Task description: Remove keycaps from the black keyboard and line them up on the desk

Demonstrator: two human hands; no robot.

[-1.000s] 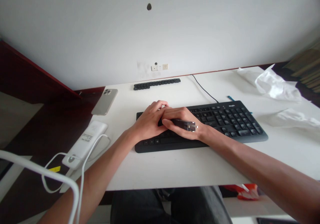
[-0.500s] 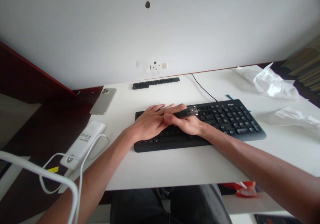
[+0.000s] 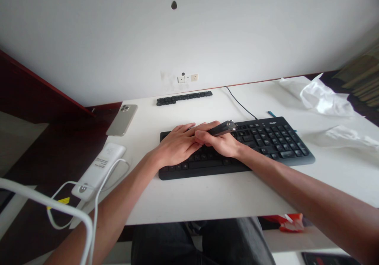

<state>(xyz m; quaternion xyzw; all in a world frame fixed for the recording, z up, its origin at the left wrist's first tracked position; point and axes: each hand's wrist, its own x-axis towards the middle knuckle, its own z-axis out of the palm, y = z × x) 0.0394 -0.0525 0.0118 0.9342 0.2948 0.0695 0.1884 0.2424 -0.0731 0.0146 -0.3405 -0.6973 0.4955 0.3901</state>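
A black keyboard [image 3: 207,165] lies on the white desk in front of me. My left hand [image 3: 177,146] rests over its left part, back of the hand up and fingers stretched forward. My right hand [image 3: 222,141] is closed around a dark handheld tool [image 3: 219,128] with a shiny, partly clear end pointing up to the right. Its other end is hidden by my fingers, so I cannot tell its exact kind. The two hands touch or overlap above the keys, and the keys under them are hidden. Loose black keycaps [image 3: 185,98] stand in rows near the wall.
A phone [image 3: 122,121] lies face down at the desk's left edge, with a white power strip [image 3: 99,170] and white cable closer to me. Crumpled white plastic [image 3: 321,99] lies at right. Behind the keyboard runs its black cord [image 3: 241,104]; a blue stick [image 3: 271,114] pokes out there.
The tool in my right hand has turned and tilted slightly, its shiny end a little higher. My left hand and the keyboard have stayed in place.
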